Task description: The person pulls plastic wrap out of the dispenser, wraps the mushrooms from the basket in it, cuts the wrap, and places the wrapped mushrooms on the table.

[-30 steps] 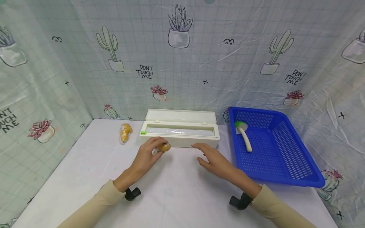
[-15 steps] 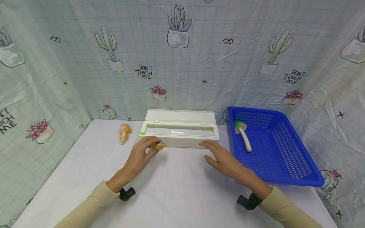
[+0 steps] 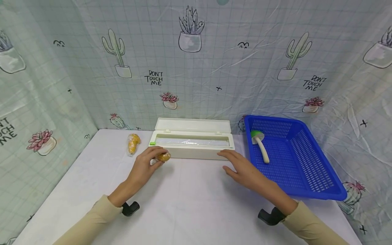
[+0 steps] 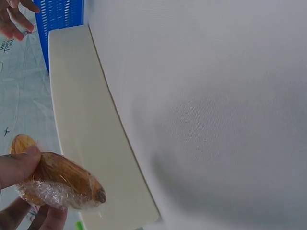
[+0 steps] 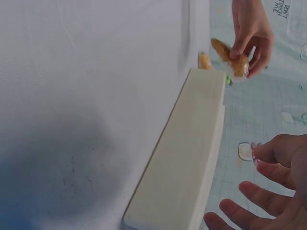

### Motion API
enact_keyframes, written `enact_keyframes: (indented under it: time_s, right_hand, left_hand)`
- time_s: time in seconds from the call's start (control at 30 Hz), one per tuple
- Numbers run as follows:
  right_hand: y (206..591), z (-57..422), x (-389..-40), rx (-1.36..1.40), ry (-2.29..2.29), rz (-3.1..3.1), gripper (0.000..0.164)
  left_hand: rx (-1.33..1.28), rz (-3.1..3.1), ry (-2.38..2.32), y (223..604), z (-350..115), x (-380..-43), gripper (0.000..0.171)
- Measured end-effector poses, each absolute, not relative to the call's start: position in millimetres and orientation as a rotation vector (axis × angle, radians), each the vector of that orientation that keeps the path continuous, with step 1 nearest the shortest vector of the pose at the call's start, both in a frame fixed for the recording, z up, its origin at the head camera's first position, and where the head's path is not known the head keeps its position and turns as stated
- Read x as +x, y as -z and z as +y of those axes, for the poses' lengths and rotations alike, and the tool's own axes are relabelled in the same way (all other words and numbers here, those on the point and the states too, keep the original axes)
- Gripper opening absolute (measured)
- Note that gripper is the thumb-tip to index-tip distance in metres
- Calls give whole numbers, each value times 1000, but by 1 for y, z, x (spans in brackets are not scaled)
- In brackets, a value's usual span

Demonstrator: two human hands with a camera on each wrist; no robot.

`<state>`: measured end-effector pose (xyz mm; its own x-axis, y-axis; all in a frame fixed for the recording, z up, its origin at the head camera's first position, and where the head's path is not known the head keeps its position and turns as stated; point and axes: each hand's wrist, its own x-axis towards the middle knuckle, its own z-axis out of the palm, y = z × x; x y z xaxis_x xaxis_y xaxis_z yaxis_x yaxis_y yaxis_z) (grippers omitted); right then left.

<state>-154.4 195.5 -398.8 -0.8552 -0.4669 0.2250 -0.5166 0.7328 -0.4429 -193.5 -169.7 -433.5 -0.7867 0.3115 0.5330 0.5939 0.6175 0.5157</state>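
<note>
My left hand (image 3: 147, 164) pinches a brownish-yellow, elongated piece wrapped in clear cling film (image 4: 67, 179), thumb on one side and fingers on the other. A dark tip shows at one end of the piece in the left wrist view; its exact kind is unclear. It is held up at the left front of a white cling film dispenser (image 3: 196, 153), whose lid (image 3: 193, 125) stands raised, showing the film roll inside. My right hand (image 3: 248, 172) has its fingers spread and holds nothing, near the dispenser's right front. A second wrapped yellow piece (image 3: 133, 144) lies left of the dispenser.
A blue plastic basket (image 3: 301, 194) stands at the right, with a green-capped, white-stemmed mushroom (image 3: 262, 149) inside against its left wall. A small green slider (image 3: 152, 143) sits at the dispenser's left end. Patterned sheeting (image 3: 196, 68) rises behind the white-covered table (image 3: 190, 211).
Still pinching the wrapped piece, my left hand has moved left along the dispenser's front. My right hand has shifted right, its fingers remaining spread.
</note>
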Motion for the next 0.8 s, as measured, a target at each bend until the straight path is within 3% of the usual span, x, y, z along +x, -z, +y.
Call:
enact_keyframes:
  time_s: [0.8]
  right_hand:
    - [390, 197, -153, 813, -780, -2840, 51]
  left_hand:
    - [-658, -2514, 918, 423, -199, -201, 44]
